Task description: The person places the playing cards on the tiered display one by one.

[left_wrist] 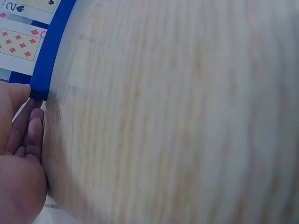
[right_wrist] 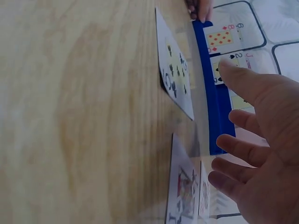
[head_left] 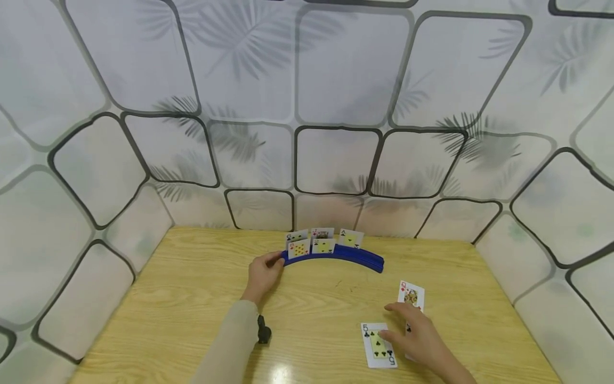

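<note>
My left hand [head_left: 263, 274] pinches the left end of a curved blue card holder [head_left: 357, 257], thumb on one side and fingers on the other in the left wrist view. Several playing cards stand in the holder in two rows, among them the eight of diamonds [head_left: 299, 248], the two of spades [head_left: 323, 246] and an ace [head_left: 351, 238]. My right hand [head_left: 416, 333], fingers spread and holding nothing, hovers over cards on the table. The five of clubs [head_left: 379, 349] lies by its thumb, a queen of diamonds [head_left: 411, 292] beyond its fingers. Another face card [right_wrist: 184, 191] is mostly hidden under the hand.
The wooden table [head_left: 192, 298] runs back to a patterned curtain [head_left: 336, 160] that also encloses both sides. A small black object [head_left: 263, 332] shows beside my left sleeve.
</note>
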A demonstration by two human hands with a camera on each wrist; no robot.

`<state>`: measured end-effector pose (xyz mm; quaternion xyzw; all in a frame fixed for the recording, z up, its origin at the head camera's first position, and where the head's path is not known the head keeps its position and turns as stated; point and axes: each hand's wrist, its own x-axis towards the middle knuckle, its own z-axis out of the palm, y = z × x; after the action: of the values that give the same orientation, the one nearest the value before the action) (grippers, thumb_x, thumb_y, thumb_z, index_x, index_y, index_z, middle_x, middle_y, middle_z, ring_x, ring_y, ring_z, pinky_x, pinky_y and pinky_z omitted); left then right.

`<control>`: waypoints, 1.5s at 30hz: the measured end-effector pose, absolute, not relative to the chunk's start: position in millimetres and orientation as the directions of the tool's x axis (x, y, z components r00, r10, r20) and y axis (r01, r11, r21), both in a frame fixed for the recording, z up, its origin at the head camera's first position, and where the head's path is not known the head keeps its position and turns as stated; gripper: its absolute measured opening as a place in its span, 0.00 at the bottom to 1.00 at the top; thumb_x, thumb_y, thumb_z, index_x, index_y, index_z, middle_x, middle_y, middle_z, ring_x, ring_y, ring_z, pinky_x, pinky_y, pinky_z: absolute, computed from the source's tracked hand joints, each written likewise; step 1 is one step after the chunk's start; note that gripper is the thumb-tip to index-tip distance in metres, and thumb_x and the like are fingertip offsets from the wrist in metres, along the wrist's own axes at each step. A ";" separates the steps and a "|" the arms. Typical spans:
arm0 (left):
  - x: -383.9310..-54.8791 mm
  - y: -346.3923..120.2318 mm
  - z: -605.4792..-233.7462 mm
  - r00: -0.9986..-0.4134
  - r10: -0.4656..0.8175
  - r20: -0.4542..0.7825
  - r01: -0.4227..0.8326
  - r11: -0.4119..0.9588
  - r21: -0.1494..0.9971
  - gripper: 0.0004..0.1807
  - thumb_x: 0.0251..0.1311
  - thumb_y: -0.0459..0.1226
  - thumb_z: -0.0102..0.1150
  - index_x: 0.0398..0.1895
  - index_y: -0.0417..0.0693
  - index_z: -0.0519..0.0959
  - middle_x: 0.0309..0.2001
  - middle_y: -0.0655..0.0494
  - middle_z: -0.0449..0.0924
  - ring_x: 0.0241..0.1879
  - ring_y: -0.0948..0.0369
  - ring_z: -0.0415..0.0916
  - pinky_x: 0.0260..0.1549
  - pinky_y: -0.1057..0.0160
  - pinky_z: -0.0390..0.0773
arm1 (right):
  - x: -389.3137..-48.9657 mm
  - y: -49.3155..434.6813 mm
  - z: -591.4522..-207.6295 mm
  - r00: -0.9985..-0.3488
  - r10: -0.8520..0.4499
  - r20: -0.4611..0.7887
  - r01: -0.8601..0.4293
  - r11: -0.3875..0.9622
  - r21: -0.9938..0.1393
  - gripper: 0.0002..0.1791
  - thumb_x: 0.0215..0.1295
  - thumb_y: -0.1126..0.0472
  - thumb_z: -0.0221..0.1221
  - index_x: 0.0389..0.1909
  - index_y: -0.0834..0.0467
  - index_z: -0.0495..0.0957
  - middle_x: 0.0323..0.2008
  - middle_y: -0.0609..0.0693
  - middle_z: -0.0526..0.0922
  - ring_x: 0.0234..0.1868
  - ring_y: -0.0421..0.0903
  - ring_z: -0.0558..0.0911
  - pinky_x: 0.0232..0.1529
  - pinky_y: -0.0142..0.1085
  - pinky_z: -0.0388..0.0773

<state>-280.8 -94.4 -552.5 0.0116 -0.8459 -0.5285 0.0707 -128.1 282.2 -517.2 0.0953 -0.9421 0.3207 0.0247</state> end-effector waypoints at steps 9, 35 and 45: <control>-281.1 -95.6 -553.0 -0.989 -0.089 0.116 0.066 0.436 0.898 0.15 0.71 0.33 0.63 0.57 0.40 0.87 0.56 0.42 0.88 0.61 0.45 0.83 0.63 0.44 0.80 | -118.8 288.6 -530.6 -0.971 -0.238 -0.038 -0.185 0.836 -0.516 0.49 0.51 0.30 0.74 0.67 0.58 0.79 0.71 0.62 0.73 0.71 0.67 0.72 0.66 0.65 0.75; -278.5 -94.6 -551.0 -0.991 -0.086 0.099 0.052 0.434 0.900 0.15 0.72 0.33 0.63 0.58 0.40 0.86 0.58 0.41 0.87 0.62 0.44 0.82 0.64 0.44 0.79 | -117.4 283.8 -534.4 -0.973 -0.231 0.015 -0.210 0.854 -0.476 0.48 0.45 0.30 0.77 0.61 0.56 0.79 0.68 0.58 0.76 0.71 0.65 0.73 0.68 0.65 0.73; -279.1 -94.3 -551.4 -0.991 -0.095 0.096 0.047 0.429 0.902 0.15 0.72 0.33 0.62 0.58 0.40 0.86 0.58 0.41 0.87 0.61 0.45 0.82 0.63 0.44 0.80 | -119.5 275.9 -528.4 -0.988 -0.147 -0.036 -0.101 0.815 -0.570 0.46 0.43 0.40 0.83 0.62 0.55 0.75 0.62 0.50 0.79 0.62 0.48 0.77 0.68 0.56 0.76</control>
<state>-279.1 -94.3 -551.4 0.0144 -0.8426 -0.5342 0.0663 -119.5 275.9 -528.4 0.0652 -0.9519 0.2969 -0.0391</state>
